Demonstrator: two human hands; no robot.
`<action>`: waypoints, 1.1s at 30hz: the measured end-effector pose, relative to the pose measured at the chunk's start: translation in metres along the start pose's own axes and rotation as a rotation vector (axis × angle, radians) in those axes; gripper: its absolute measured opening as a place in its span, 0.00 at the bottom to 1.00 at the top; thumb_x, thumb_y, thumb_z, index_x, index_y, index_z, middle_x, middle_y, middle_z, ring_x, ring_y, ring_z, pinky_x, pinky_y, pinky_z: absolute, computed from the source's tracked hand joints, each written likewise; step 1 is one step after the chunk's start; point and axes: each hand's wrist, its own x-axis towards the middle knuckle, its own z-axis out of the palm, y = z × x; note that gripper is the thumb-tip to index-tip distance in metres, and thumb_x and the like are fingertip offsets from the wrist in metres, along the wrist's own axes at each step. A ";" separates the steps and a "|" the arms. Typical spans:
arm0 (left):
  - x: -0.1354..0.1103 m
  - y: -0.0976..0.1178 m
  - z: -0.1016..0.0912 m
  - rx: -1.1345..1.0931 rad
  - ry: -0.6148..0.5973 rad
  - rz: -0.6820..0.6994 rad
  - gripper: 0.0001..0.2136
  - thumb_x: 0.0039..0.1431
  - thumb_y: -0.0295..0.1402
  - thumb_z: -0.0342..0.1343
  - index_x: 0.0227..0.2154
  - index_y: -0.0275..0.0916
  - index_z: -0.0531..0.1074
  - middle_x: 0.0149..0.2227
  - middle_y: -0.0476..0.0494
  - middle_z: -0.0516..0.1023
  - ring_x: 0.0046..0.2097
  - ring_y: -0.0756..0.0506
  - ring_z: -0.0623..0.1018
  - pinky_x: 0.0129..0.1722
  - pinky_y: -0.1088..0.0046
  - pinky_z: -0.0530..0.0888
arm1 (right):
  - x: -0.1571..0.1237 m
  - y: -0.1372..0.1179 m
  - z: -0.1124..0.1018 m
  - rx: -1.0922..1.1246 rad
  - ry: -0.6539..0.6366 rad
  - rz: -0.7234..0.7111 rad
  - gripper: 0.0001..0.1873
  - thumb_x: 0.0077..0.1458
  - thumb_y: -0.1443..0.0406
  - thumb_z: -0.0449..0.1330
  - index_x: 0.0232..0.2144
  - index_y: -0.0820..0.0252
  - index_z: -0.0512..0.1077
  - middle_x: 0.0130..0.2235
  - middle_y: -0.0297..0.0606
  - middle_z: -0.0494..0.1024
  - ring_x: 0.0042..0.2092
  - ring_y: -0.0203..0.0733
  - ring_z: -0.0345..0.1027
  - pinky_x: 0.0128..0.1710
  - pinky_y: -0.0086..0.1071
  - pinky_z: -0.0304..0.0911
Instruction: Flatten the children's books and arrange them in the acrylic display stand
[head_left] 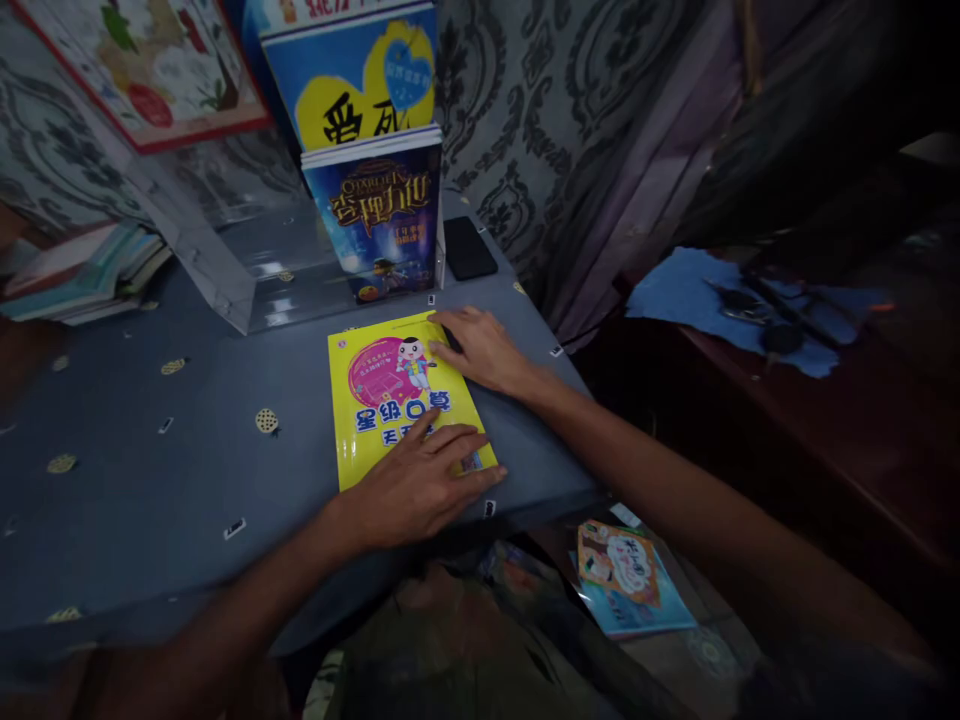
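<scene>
The left hand [420, 475] lies with fingers spread on the near part of a yellow book [375, 440]; the right hand [480, 350], thumb and fingers apart, rests at its 1 o'clock corner. The book lies on a grey, pineapple-print table [217, 440], its title 星级口算 upside down. At 12 o'clock stands a dark blue book [379, 225] marked "CHARLIE", before a patterned wall [540, 80]; a phone [471, 248] lies at 1 o'clock.

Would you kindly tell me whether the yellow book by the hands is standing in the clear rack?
No, the yellow book lies flat on the table, in front of the rack.
</scene>
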 end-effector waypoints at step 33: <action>-0.119 0.067 -0.004 0.242 0.178 -0.450 0.15 0.71 0.27 0.49 0.57 0.30 0.70 0.56 0.35 0.79 0.58 0.40 0.77 0.58 0.56 0.72 | -0.097 -0.078 0.007 0.576 0.025 -0.017 0.19 0.72 0.53 0.47 0.55 0.48 0.73 0.59 0.41 0.75 0.64 0.49 0.65 0.65 0.57 0.61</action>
